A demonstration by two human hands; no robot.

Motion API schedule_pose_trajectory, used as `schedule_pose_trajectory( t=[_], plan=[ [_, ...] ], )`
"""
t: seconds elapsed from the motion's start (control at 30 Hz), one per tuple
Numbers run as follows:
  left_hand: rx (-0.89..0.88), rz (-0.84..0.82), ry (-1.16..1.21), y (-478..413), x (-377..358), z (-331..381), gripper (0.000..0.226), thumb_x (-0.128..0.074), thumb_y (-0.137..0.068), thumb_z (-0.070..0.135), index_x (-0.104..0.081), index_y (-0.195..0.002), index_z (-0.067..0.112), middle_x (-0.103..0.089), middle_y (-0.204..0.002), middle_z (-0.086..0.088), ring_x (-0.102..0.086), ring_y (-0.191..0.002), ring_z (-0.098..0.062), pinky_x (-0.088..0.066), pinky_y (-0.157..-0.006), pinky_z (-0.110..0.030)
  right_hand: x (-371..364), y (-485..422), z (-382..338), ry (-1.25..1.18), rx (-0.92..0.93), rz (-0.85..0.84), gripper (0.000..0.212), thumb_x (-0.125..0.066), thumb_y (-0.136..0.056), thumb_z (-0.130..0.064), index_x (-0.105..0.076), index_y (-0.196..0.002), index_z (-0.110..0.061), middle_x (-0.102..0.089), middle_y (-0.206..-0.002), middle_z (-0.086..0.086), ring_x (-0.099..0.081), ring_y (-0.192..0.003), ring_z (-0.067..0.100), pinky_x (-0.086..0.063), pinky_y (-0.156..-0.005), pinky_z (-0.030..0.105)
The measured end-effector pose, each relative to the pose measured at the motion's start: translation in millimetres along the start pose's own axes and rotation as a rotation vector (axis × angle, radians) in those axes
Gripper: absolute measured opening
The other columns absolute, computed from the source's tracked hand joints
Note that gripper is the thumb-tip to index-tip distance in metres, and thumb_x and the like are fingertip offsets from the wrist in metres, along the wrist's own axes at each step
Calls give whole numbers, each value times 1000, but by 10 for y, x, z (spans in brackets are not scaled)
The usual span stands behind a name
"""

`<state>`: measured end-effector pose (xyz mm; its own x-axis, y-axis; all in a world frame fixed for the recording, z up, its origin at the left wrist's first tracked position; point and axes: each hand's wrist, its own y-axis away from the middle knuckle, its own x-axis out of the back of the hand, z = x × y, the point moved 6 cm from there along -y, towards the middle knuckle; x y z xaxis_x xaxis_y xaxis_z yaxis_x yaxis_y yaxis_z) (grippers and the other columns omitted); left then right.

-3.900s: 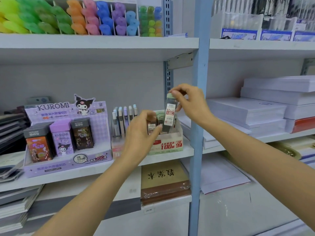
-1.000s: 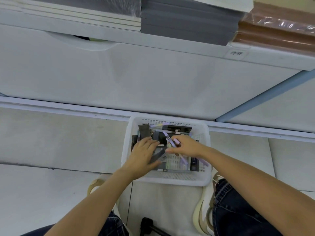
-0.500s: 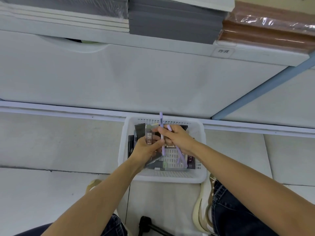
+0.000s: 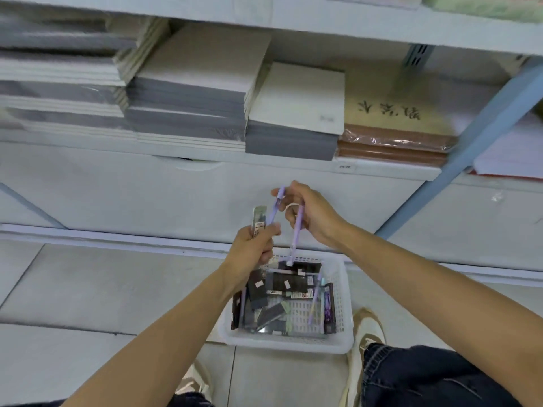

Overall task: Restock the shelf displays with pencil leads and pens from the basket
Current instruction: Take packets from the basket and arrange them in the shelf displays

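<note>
A white plastic basket (image 4: 343,306) stands on the floor between my feet, with several dark pencil lead packs (image 4: 286,282) and pens lying in it. My left hand (image 4: 254,249) grips a slim pencil lead case (image 4: 258,217) upright above the basket. My right hand (image 4: 308,211) pinches two purple pens (image 4: 296,230); one hangs down toward the basket, the other slants toward my left hand. Both hands are raised in front of the white cabinet front.
A low shelf (image 4: 382,168) above the cabinet carries stacks of grey and white notebooks (image 4: 205,113) and brown wrapped books (image 4: 393,142). A blue upright post (image 4: 476,136) runs diagonally at right. Grey floor tiles lie to the left; my shoes (image 4: 364,333) flank the basket.
Both hands have risen out of the basket with the pens and the lead case. The view has tilted upward, bringing the notebook shelf into sight.
</note>
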<state>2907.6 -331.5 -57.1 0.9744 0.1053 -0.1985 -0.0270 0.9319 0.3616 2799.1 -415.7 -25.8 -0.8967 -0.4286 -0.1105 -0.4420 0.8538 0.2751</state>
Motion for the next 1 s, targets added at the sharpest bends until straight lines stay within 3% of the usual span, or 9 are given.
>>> schedule_pose_trajectory(
  t=[0.13, 0.23, 0.3, 0.47, 0.53, 0.63, 0.73, 0.8, 1.0],
  plan=[
    [-110, -122, -51, 283, -140, 462, 35, -69, -80, 38, -72, -92, 5, -38, -52, 5, -27, -41, -8, -24, -38, -16, -22, 146, -588, 113, 118, 4, 50, -24, -106, -38, -69, -104, -14, -51, -72, 1, -33, -53, 10, -26, -45, 21],
    [-215, -97, -108, 436, -205, 839, 18, -71, -85, 28, -70, -78, 11, -44, -54, 0, -29, -41, -8, -26, -39, -16, -72, 313, -985, 132, 213, -50, 44, -31, -105, -38, -65, -112, -12, -51, -63, -6, -33, -50, 9, -27, -44, 20],
    [-285, -45, -140, 510, -211, 1114, 22, -71, -87, 21, -64, -67, 14, -50, -51, 2, -33, -39, -7, -28, -39, -16, -73, 460, -1301, 85, 317, -58, 33, -44, -102, -31, -61, -115, -6, -54, -69, -2, -41, -52, 11, -36, -45, 21],
    [-453, 14, -204, 706, -321, 1876, 30, -77, -81, 19, -61, -55, 21, -49, -49, 4, -35, -39, -6, -31, -40, -14, -19, 862, -2151, 101, 594, -19, 12, -63, -91, -12, -67, -101, -7, -70, -81, 5, -62, -69, 14, -54, -67, 23],
    [-510, 25, -199, 764, -400, 2168, 26, -78, -80, 21, -61, -60, 20, -50, -51, 4, -36, -39, -6, -31, -40, -14, 21, 996, -2492, 124, 673, 4, 12, -64, -90, -10, -71, -100, -10, -72, -85, 3, -66, -79, 15, -54, -74, 23],
    [-594, -12, -112, 828, -550, 2601, 19, -70, -88, 24, -60, -75, 14, -40, -48, 9, -27, -39, -7, -25, -38, -15, 108, 1192, -3053, 125, 789, 23, 18, -61, -92, -8, -68, -108, -4, -73, -86, 3, -67, -79, 14, -56, -74, 23],
    [-631, -39, 1, 842, -658, 2964, 13, -58, -96, 22, -61, -94, 10, -27, -50, 9, -22, -43, -8, -16, -41, -20, 270, 1419, -3620, 176, 947, 159, 16, -59, -94, -7, -66, -108, -7, -74, -83, -1, -69, -77, 12, -55, -73, 22],
    [-673, -47, 12, 835, -702, 3157, 13, -54, -98, 20, -60, -103, 9, -29, -51, 8, -24, -45, -9, -19, -40, -18, 386, 1521, -3913, 220, 1028, 268, 15, -58, -95, -8, -64, -108, -6, -74, -87, 4, -70, -81, 14, -56, -74, 24],
    [-751, -9, -79, 748, -754, 3452, 16, -57, -97, 28, -64, -106, 16, -44, -62, 6, -38, -48, -6, -30, -40, -12, 548, 1293, -4207, 499, 967, 440, 18, -59, -94, -8, -63, -109, 2, -71, -97, 20, -71, -80, 17, -58, -72, 25]
  ],
)
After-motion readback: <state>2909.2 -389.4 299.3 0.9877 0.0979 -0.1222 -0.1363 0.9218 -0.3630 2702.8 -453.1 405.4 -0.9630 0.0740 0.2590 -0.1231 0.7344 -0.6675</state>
